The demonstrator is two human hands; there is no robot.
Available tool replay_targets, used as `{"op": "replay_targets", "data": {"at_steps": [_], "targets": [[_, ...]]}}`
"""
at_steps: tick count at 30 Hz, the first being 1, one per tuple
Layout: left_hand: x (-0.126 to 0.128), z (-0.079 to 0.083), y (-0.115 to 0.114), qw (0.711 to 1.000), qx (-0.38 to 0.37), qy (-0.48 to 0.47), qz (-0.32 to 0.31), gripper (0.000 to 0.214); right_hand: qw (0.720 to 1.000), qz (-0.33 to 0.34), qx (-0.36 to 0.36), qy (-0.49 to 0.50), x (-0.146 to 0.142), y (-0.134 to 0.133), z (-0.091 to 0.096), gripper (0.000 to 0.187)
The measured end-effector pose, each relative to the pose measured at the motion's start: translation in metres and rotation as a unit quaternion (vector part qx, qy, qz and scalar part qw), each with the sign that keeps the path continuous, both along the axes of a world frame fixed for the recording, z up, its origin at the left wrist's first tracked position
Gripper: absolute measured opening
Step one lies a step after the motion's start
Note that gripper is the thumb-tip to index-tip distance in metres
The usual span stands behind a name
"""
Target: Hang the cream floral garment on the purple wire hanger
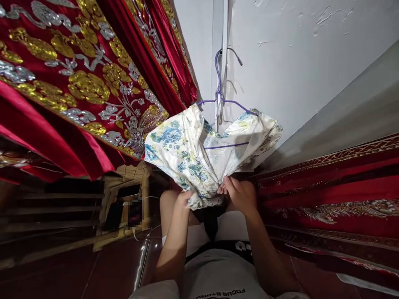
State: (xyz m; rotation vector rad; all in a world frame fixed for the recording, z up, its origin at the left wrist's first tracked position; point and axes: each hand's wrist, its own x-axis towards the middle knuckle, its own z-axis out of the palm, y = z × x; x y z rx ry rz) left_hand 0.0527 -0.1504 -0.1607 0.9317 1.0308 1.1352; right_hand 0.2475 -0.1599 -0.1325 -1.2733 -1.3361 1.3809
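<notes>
Floral garment (183,151) hangs on a purple wire hanger (219,89), which hooks onto something by the white pipe (224,29) on the wall (296,62) (exact hook point too small to make out). The hem is bunched low, just above the lap.

Left hand (183,200): fingers curled shut on the bunched hem. Right hand (242,195): fingers (225,189) pinching the same hem just beside it. Both hands are touching cloth, close together.

Risks as I read it:
- Both grips sit at one point of the hem, so any downward pull loads the thin wire hanger. It could bend, or the hook could pop off its hold.
- The hanger looks skewed, with the right shoulder lower. A pull off-centre could slide the garment off that side.
- Cloth is drawn into tight folds toward the hands, so a hard tug could strain a seam.
- The red curtain (81,83) with raised gold and silver embroidery hangs just beside the garment's left edge. A swing to the left could snag it.
- The stool (137,172) with a cable is near the left knee, a trip or catch point if the garment drops.
</notes>
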Motion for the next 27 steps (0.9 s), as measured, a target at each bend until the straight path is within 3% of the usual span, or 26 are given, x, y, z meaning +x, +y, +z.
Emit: {"op": "replay_targets", "data": {"at_steps": [4,9,15,17,19,21,22,24,27], "targets": [[0.010,0.007,0.005,0.992,-0.071,-0.095,0.041,0.076,0.998,0.043,0.015,-0.043,-0.005,-0.001,-0.002,0.038],[0.020,0.013,0.005,0.984,-0.069,-0.135,0.090,0.076,0.987,0.097,0.040,-0.119,0.000,0.001,-0.006,0.033],[0.019,0.008,0.007,0.981,-0.085,-0.152,0.083,0.072,0.995,0.101,0.017,-0.011,-0.007,0.004,-0.021,0.030],[0.022,0.003,0.005,0.987,-0.050,-0.109,0.111,0.070,0.996,0.078,0.001,0.034,-0.013,0.005,-0.025,0.032],[0.028,-0.005,-0.001,0.981,0.028,0.000,0.192,0.070,0.997,0.042,-0.018,0.060,-0.017,0.006,-0.027,0.032],[0.037,-0.018,-0.008,0.938,0.136,0.154,0.280,0.071,0.998,0.011,-0.033,0.059,-0.017,0.007,-0.027,0.030],[0.042,-0.025,-0.012,0.911,0.184,0.226,0.292,0.070,0.998,0.001,-0.036,0.050,-0.016,0.008,-0.026,0.028],[0.051,-0.036,-0.017,0.880,0.241,0.323,0.253,0.060,0.999,0.000,-0.035,0.025,-0.014,0.008,-0.022,0.026],[0.057,-0.041,-0.016,0.892,0.239,0.350,0.154,0.021,0.999,0.033,-0.022,0.003,-0.011,0.008,-0.012,0.026]]}}
